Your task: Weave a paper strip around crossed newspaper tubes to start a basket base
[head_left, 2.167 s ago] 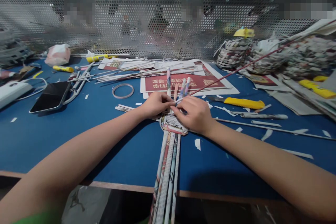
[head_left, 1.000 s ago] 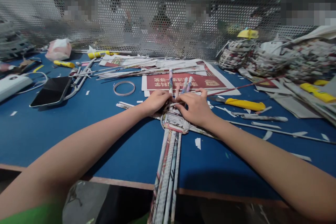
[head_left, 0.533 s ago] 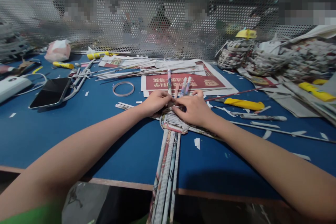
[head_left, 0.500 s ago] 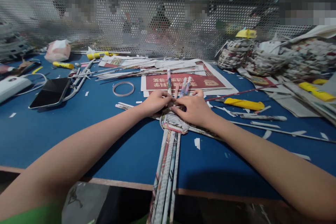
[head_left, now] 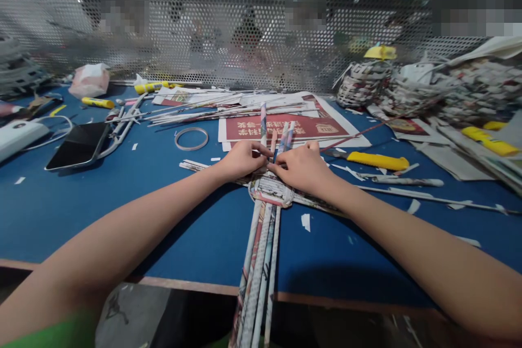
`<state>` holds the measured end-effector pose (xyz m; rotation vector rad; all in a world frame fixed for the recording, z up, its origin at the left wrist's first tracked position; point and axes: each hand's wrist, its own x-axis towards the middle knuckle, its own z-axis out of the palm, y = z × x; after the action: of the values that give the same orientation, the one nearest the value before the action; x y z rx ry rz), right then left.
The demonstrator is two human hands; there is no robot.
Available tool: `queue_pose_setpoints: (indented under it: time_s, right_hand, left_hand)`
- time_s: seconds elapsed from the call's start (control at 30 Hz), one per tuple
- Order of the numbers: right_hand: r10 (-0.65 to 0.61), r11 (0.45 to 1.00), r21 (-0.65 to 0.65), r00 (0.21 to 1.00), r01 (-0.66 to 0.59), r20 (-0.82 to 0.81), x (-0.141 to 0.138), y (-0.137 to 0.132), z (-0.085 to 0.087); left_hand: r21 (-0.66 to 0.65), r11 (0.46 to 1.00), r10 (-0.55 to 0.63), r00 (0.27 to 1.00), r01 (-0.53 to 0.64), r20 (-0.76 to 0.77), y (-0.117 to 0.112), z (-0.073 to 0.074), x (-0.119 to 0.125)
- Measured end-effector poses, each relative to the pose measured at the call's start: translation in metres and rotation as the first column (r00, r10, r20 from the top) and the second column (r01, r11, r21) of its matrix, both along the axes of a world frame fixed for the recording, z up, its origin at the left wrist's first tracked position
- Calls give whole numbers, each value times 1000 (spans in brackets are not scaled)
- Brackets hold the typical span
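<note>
In the middle of the table lies a cross of rolled newspaper sticks [head_left: 261,250] with a woven centre [head_left: 271,190]; its near arm reaches past the table edge towards me. My left hand [head_left: 243,161] is closed on the far side of the centre, thumb and fingers pinched at the paper sticks. Close against it, my right hand [head_left: 305,169] pinches at the same spot. A thin reddish paper stick [head_left: 354,136] runs out to the right from behind my right hand. Exactly what lies between the fingertips is hidden.
Behind the hands lie a red printed sheet [head_left: 281,129] and loose paper sticks [head_left: 228,114]. A tape ring [head_left: 191,138] and a phone [head_left: 77,144] are left. On the right are a yellow utility knife [head_left: 377,161], woven paper baskets [head_left: 362,84] and paper scraps. A perforated metal screen [head_left: 228,49] stands behind.
My fingers have shifted slightly at the far side of the centre, and the right hand's grip has changed a little. The reddish stick on the right has swung to a steeper angle, away from me.
</note>
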<state>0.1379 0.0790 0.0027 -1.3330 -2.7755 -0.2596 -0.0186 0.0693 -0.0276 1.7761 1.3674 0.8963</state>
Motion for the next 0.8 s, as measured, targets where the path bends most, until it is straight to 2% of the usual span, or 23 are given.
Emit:
queue_pose_setpoints:
  time_s: [0.17, 0.3, 0.37, 0.47, 0.63, 0.7, 0.8]
  right_hand:
    - [-25, 999, 33, 1000, 25, -14, -1, 1, -5]
    - [-78, 996, -34, 997, 77, -29, -1, 3, -3]
    - [-85, 992, -94, 996, 82, -27, 1, 4, 1]
    - [-78, 986, -149, 997, 74, -17, 4, 6, 7]
    - [-23, 992, -123, 1000, 23, 1, 7, 7, 11]
    - [-16, 995, -101, 1000, 18, 26, 7, 6, 11]
    - [-10, 995, -96, 998, 15, 54, 5, 3, 11]
  left_hand:
    - [-86, 986, -144, 990, 144, 5, 1, 2, -5]
    - [-101, 976, -190, 981, 192, 33, 3, 5, -6]
    - [-56, 982, -180, 983, 181, 22, 2, 5, -4]
    - [30, 994, -103, 994, 104, -38, -1, 5, -1]
    - [138, 990, -21, 998, 28, -55, -8, 5, 2]
    - [115, 993, -25, 1000, 23, 15, -8, 3, 1]
    - [1, 1000, -29, 986, 29, 164, -4, -3, 0]
